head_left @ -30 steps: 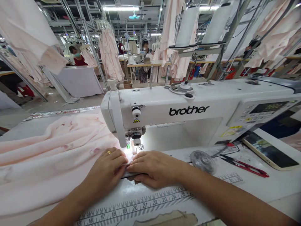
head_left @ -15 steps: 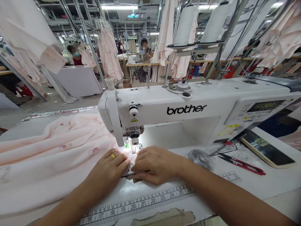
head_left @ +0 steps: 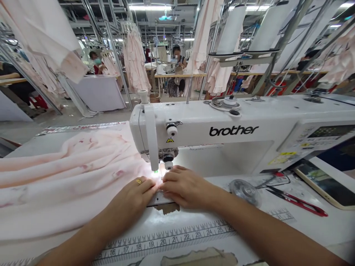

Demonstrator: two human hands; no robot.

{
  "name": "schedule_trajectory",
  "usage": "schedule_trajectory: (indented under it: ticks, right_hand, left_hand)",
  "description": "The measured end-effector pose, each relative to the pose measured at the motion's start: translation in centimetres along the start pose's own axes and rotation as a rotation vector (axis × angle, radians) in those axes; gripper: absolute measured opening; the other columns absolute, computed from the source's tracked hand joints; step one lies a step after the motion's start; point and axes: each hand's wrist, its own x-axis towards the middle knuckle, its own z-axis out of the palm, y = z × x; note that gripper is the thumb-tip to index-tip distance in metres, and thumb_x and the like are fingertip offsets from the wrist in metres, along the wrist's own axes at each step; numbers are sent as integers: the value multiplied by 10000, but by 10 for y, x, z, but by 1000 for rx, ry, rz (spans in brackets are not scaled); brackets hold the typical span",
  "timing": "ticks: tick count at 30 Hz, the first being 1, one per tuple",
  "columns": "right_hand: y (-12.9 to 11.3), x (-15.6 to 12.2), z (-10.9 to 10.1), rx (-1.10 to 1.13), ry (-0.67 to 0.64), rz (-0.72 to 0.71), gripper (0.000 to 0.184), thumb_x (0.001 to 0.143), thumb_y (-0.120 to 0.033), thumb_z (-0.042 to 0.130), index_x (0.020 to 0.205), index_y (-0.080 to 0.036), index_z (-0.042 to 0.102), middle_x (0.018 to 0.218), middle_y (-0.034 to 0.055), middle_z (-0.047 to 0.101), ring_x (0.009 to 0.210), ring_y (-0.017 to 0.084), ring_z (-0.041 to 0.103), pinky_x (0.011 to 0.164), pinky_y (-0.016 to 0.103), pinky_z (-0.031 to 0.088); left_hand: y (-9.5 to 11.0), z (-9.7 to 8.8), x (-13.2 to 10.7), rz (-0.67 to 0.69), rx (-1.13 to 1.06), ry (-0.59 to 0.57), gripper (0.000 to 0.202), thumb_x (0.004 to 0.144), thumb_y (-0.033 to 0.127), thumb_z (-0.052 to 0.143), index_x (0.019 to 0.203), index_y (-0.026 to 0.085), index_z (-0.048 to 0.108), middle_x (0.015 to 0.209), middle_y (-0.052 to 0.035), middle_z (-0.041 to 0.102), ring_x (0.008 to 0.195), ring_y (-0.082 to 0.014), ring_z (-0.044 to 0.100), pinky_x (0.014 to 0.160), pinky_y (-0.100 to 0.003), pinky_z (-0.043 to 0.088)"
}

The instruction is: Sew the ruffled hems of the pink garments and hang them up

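Observation:
Pale pink printed fabric (head_left: 91, 166) lies in loose folds over the left of the sewing table and runs up to the needle area of a white sewing machine (head_left: 199, 122). My left hand (head_left: 135, 194), a gold ring on one finger, has its fingers closed on the fabric's edge just before the presser foot. Close beside it, my right hand (head_left: 185, 186) has bent fingers pinched at the same edge, right of the needle. Both hands' fingertips almost meet under the bright machine lamp. My fingers hide most of the fabric edge, and glare blurs the needle.
Right of my forearm lie a clear round plastic piece (head_left: 244, 192), red-handled thread snips (head_left: 298, 201) and a phone (head_left: 327, 184). A printed ruler (head_left: 166, 242) crosses the tabletop front. Thread cones (head_left: 231, 31) stand above; people sit at machines beyond.
The whole view has shifted, so the machine appears farther right. My right hand has moved forward, closer to the needle, its fingers drawn in beside my left fingertips.

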Motion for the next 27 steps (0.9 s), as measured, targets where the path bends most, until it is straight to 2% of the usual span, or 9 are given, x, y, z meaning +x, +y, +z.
schedule_trajectory:
  ticks: [7, 12, 15, 19, 27]
  right_hand:
    - [0, 1, 0, 14, -19, 5, 208, 1002, -234, 465, 1129, -186, 623, 977, 39, 631, 898, 165, 504, 915, 319, 389]
    - [1, 1, 2, -6, 6, -12, 208, 997, -209, 462, 1128, -170, 618, 970, 44, 636, 915, 170, 517, 902, 323, 388]
    - [2, 2, 6, -35, 31, -15, 191, 995, -198, 469, 1109, -157, 616, 951, 44, 634, 895, 168, 516, 885, 314, 390]
    - [3, 3, 9, -94, 28, -31, 145, 984, -164, 483, 1041, -149, 616, 908, 36, 625, 856, 164, 506, 865, 301, 389]
    - [6, 3, 9, -142, -12, -41, 96, 950, -127, 535, 918, -164, 617, 894, 25, 615, 823, 159, 474, 860, 289, 379]
  left_hand:
    - [-3, -3, 0, -102, -153, 76, 251, 966, 116, 424, 1084, 166, 640, 1059, -75, 668, 919, -190, 625, 787, -347, 549]
    - [-4, -4, 1, -97, -198, 123, 227, 967, 114, 438, 1062, 162, 639, 1050, -67, 668, 915, -171, 618, 784, -321, 543]
    - [-5, -3, 1, -91, -185, 107, 208, 976, 129, 434, 1025, 154, 634, 1057, -73, 660, 924, -173, 610, 801, -325, 541]
    - [-5, 0, 1, -44, -111, 88, 226, 983, 129, 412, 1087, 133, 613, 1077, -98, 645, 960, -193, 601, 842, -361, 543]
    - [-5, 0, -1, -29, -41, 82, 262, 972, 122, 413, 1168, 142, 587, 1085, -106, 665, 954, -212, 640, 800, -379, 563]
